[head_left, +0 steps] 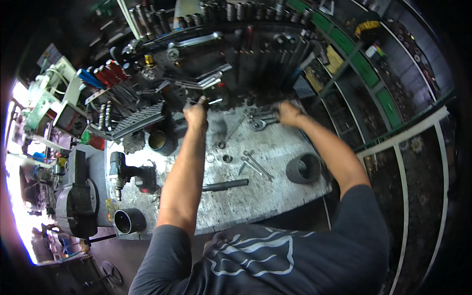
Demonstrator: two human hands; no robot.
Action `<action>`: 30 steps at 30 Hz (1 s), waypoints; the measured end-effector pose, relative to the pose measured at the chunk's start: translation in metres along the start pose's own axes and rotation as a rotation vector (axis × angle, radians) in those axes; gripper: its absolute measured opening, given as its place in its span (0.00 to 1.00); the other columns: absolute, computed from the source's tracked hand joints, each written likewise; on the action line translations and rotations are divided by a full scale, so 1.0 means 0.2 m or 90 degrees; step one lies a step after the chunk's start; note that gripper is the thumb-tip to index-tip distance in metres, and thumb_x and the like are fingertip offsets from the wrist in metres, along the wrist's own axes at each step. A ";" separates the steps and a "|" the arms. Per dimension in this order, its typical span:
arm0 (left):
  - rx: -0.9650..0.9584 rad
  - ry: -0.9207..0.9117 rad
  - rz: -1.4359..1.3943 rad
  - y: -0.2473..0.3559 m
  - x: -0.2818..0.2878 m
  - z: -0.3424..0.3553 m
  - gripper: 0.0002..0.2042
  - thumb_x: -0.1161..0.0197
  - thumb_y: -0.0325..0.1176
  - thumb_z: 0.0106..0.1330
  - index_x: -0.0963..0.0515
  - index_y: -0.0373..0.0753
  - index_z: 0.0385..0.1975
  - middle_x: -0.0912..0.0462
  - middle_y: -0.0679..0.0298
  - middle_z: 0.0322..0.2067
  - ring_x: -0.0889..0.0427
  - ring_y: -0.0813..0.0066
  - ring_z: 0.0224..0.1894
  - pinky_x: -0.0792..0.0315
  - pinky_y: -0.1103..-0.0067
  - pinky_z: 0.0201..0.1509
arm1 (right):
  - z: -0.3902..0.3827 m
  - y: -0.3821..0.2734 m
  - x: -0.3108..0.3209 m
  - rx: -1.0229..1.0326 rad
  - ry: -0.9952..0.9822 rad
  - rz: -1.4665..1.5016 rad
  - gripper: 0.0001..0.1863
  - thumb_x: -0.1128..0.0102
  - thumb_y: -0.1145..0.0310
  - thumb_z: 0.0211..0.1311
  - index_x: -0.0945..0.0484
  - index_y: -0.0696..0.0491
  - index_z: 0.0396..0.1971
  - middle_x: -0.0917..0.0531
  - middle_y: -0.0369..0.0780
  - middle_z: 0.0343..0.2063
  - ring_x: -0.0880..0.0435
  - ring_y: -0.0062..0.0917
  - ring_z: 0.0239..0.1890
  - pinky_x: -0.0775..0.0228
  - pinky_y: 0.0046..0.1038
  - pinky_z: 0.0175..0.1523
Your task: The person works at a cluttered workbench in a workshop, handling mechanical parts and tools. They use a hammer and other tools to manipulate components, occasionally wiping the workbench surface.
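Our left hand (195,114) is over the workbench's (280,157) far side, our right hand (291,115) beside the far-right ratchet wrench (258,126); we cannot tell how open they are or what they hold. Probably stiff, weighty, perhaps oily, it suits a handle grip.

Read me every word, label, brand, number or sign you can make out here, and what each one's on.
Nothing legible to quote.
Dark cap-like item, upper right: yellow marking, too small to read.
Green-and-red container, left: any label too blurred.
Power drill: no readable lettering.
Ratchet near the right hand: any stamped marks too small.
Dark shirt: pale line design, no letters I can make out.
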State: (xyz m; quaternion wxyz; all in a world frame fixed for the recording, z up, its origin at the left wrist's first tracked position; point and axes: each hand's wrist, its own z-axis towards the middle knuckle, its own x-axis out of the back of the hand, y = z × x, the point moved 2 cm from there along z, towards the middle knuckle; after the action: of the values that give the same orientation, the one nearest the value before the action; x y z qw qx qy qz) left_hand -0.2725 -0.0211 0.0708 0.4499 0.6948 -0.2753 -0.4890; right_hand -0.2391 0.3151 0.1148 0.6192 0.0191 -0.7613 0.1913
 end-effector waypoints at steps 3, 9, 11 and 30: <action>0.036 0.061 0.004 -0.06 0.01 -0.05 0.06 0.35 0.29 0.75 0.18 0.32 0.41 0.17 0.64 0.32 0.22 0.75 0.31 0.27 0.76 0.35 | -0.06 -0.27 -0.19 0.134 0.099 0.124 0.33 0.28 0.63 0.66 0.27 0.49 0.70 0.15 0.55 0.56 0.17 0.52 0.60 0.25 0.43 0.67; -0.056 -0.012 0.100 0.13 -0.05 -0.19 0.11 0.37 0.38 0.79 0.20 0.35 0.46 0.18 0.64 0.33 0.24 0.79 0.30 0.31 0.80 0.33 | 0.14 -0.75 -0.10 0.116 0.301 0.436 0.46 0.26 0.66 0.65 0.43 0.48 0.79 0.15 0.49 0.53 0.11 0.42 0.52 0.20 0.40 0.59; -0.125 -0.052 0.064 0.22 -0.06 -0.20 0.11 0.36 0.38 0.79 0.20 0.36 0.48 0.18 0.65 0.33 0.26 0.81 0.30 0.32 0.80 0.32 | 0.26 -0.80 -0.06 0.067 0.315 0.604 0.32 0.30 0.70 0.69 0.32 0.55 0.70 0.12 0.44 0.46 0.09 0.30 0.37 0.16 0.32 0.45; -0.374 0.068 0.542 0.47 0.00 -0.19 0.22 0.21 0.35 0.61 0.19 0.31 0.51 0.10 0.44 0.42 0.10 0.44 0.46 0.19 0.60 0.52 | 0.54 -0.92 -0.18 0.022 0.519 0.979 0.11 0.31 0.79 0.66 0.23 0.55 0.44 0.15 0.36 0.33 0.13 0.19 0.31 0.20 0.21 0.35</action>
State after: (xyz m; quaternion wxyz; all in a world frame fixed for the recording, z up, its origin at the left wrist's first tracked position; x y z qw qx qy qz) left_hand -0.2321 -0.0499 0.1596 0.7982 0.3900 -0.3613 -0.2833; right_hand -0.2827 0.1038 0.1124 0.5421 -0.5613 -0.2788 0.5598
